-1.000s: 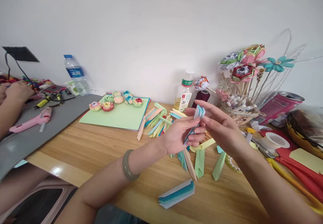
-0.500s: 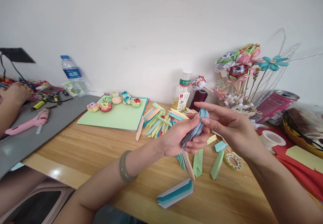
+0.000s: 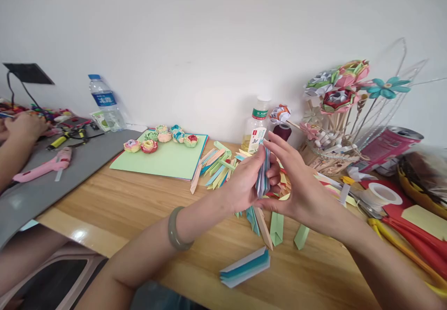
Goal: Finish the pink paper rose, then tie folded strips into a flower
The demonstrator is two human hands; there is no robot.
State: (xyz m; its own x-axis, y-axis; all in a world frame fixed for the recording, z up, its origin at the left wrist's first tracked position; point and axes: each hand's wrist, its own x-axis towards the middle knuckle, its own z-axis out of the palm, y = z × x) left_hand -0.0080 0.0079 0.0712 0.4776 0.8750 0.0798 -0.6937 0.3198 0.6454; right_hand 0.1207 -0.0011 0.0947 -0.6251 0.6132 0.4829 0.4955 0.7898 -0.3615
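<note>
A thick stack of folded paper strips [image 3: 263, 179], blue and pale lilac, is held upright above the table. My left hand [image 3: 244, 182] is closed around it, thumb on the near side and fingers wrapped behind. My right hand [image 3: 302, 184] spans the stack, its fingertips at the top end and its thumb by the bottom end. Below lies a separate blue and white folded strip [image 3: 245, 267]. Green folded strips [image 3: 277, 228] rest just under my hands. Behind my left wrist is a pile of coloured folded strips [image 3: 218, 165].
Small paper flowers [image 3: 149, 146] sit on green paper sheets [image 3: 157, 165]. A bottle [image 3: 257, 121] and a basket of flowers [image 3: 323, 158] stand by the wall. At right are a ribbon spool [image 3: 382, 194] and yellow-handled scissors [image 3: 380, 231]. Another person's hand [image 3: 26, 126] and a pink glue gun [image 3: 45, 165] are left.
The stack has turned from slanted to nearly upright in my left hand. My right hand has shifted from pinching its upper end to spanning both ends, thumb now low.
</note>
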